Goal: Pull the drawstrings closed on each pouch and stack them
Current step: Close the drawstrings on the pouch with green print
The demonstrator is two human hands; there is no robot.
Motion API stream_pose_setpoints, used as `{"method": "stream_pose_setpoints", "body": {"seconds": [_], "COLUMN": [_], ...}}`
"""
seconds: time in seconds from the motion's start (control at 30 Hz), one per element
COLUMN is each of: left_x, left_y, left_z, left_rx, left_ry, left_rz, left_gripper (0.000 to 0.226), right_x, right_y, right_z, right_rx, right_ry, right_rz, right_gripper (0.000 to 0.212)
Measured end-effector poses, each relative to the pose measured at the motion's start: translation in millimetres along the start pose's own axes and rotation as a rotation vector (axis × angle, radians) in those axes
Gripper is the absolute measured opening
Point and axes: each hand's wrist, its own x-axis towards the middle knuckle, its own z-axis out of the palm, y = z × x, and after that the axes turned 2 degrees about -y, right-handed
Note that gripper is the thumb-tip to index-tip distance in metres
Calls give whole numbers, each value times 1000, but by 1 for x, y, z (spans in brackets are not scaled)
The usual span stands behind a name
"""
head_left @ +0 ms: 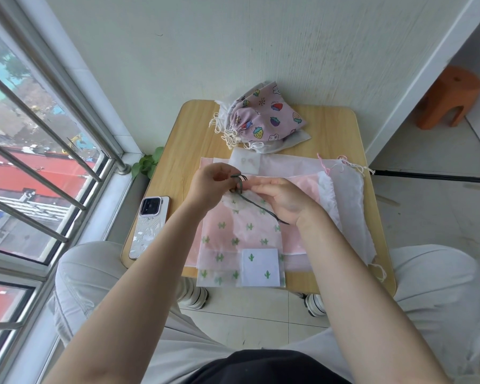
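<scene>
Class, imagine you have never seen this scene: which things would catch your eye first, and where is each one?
First, the two hands at the table's centre: the left hand pinches a dark green drawstring while the right hand rests on the cactus-print pouch. Next, the bright fruit-print pouch, already cinched, on the pile at the far edge of the wooden table. A phone lies at the table's left edge, beside the window.

- Both forearms are bare, no sleeves showing, from the lower frame up to the left hand [209,184] and right hand [281,199].
- Light grey trousers [94,275] cover both legs.
- A black top [263,368] shows at bottom centre.
- White shoes with dark stripes [196,296] sit below centre.
</scene>
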Motion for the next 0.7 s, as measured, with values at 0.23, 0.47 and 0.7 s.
{"method": "stream_pose_setpoints", "body": {"seconds": [0.23, 0.47, 0.7], "left_x": [-2, -2, -3], "left_y": [1, 3, 8], "left_z": [-3, 3, 4], "left_rx": [-112, -208, -202], "left_ry": [-48, -24, -125], "left_rz": [-60, -138, -143], "left_gripper": [9, 14, 15], "right_x": [1, 3, 10], "right_y": [-2, -5, -2], "right_z": [-2, 2, 9], "right_rx": [-57, -284, -112], "right_ry": [39, 249, 325], "right_rz": [-56, -105, -124], "right_gripper": [26, 31, 13]}}
